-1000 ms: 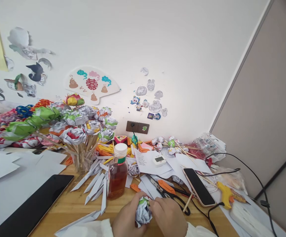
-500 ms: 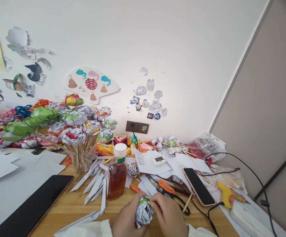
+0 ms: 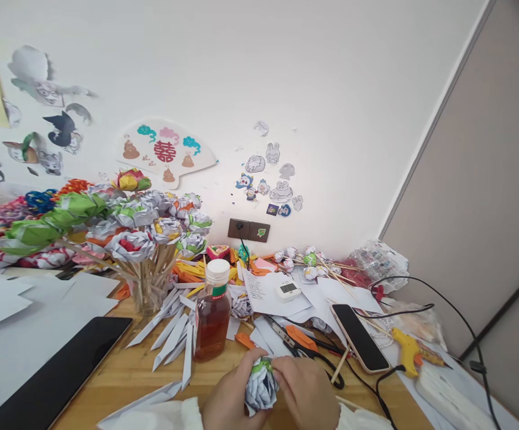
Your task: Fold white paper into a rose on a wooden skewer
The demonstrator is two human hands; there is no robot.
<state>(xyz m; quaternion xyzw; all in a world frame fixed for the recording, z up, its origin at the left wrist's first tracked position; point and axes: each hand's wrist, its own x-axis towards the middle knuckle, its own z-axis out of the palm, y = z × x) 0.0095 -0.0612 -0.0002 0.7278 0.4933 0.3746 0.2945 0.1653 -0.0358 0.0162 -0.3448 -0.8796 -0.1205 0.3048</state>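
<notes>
Both my hands meet at the bottom centre, just above the wooden table (image 3: 129,373). My left hand (image 3: 230,397) cups a folded paper flower (image 3: 260,385), white with grey print and a green tip. My right hand (image 3: 306,391) presses on the flower's right side, fingers curled against its top edge. White sleeves cover both wrists.
A bottle of amber liquid (image 3: 212,316) stands just behind my hands. Folded paper strips (image 3: 174,337) lie to its left. Orange-handled scissors (image 3: 306,343), a phone (image 3: 360,337) and a yellow glue gun (image 3: 409,352) lie to the right. A jar of paper flowers on sticks (image 3: 149,263) stands at the left.
My right hand's fingers have shifted slightly over the top of the flower. The flower has turned a little, showing its green tip. Nothing else has moved.
</notes>
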